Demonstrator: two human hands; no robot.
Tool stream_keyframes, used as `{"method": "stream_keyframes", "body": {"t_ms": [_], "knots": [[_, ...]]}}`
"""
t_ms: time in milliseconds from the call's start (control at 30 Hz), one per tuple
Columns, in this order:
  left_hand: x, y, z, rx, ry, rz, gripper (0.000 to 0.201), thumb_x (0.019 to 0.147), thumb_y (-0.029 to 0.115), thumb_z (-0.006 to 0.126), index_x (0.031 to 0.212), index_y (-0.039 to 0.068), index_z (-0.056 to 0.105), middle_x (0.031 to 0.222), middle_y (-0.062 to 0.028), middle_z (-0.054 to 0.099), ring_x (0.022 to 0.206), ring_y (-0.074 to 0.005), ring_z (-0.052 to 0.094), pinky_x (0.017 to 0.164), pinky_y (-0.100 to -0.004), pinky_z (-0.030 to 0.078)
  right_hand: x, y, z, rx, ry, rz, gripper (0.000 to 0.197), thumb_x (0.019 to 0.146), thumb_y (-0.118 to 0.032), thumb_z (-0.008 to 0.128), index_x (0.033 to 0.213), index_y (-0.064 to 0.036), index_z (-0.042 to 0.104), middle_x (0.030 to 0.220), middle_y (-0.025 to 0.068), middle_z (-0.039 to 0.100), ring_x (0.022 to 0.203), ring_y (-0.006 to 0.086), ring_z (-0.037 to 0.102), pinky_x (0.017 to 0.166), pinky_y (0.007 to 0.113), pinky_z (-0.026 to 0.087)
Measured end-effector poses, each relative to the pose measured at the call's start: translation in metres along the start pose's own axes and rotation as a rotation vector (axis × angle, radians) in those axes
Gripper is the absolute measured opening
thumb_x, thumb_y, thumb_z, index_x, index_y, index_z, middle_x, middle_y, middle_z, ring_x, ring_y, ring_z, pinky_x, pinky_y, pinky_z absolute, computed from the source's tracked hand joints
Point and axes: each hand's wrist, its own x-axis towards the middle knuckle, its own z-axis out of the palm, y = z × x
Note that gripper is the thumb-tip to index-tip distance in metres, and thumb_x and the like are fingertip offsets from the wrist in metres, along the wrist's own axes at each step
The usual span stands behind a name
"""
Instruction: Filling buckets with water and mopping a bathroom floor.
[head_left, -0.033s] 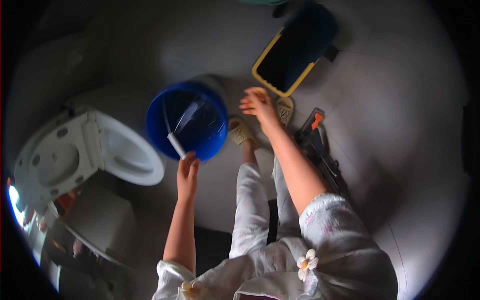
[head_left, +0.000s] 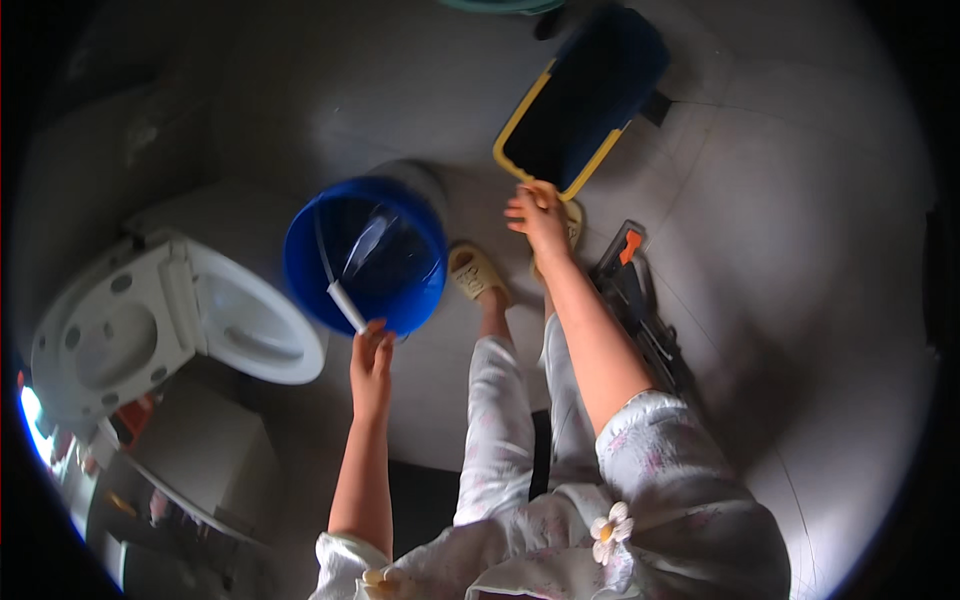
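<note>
A blue bucket (head_left: pixel 430 295) stands on the floor left of my feet, its open top facing me. Inside it is dark, with a pale reflection. A thin handle with a white grip (head_left: pixel 346 306) lies across the opening. My left hand (head_left: pixel 371 372) is closed at the near rim, by the lower end of the grip; its fingertips are partly hidden. My right hand (head_left: pixel 542 222) hovers over one of my yellow slippers, fingers apart and holding nothing I can see. Just beyond it is a dark blue rectangular bin with a yellow rim (head_left: pixel 515 122).
A white toilet (head_left: pixel 255 322) with its seat and lid parts stands on the left. Behind my right arm lies a black tool-like object with an orange part (head_left: pixel 630 246). A green basin edge (head_left: pixel 490 5) shows at the top. My other slipper (head_left: pixel 478 270) is beside the bucket.
My right hand has moved slightly right, closer to the yellow-rimmed bin. The view has shifted a little; my left hand stays at the bucket's rim.
</note>
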Motion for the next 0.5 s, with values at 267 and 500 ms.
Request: {"method": "stream_keyframes", "body": {"t_ms": [267,500], "knots": [[-0.003,0.014,0.062,0.324,0.149,0.261,0.043,0.083,0.01,0.04,0.123,0.003,0.027,0.12,-0.0111,0.037,0.115,-0.0231,0.031,0.09,-0.0323,0.029,0.15,0.095,-0.112,0.262,0.261,0.317,0.042,0.079,-0.028,0.054,0.109,-0.0044,0.038,0.102,0.0137,0.048,0.081,0.0248,0.056,0.058,0.033,0.052],[0.003,0.021,0.019,0.583,0.337,0.347,0.037,0.082,0.005,0.035,0.119,0.002,0.033,0.119,-0.0111,0.038,0.11,-0.0221,0.036,0.091,-0.0337,0.029,0.157,0.084,-0.159,0.126,0.435,0.04,0.028,0.078,-0.018,0.054,0.1,-0.0012,0.047,0.081,0.0083,0.052,0.062,0.0185,0.057,0.041,0.028,0.052]]}}
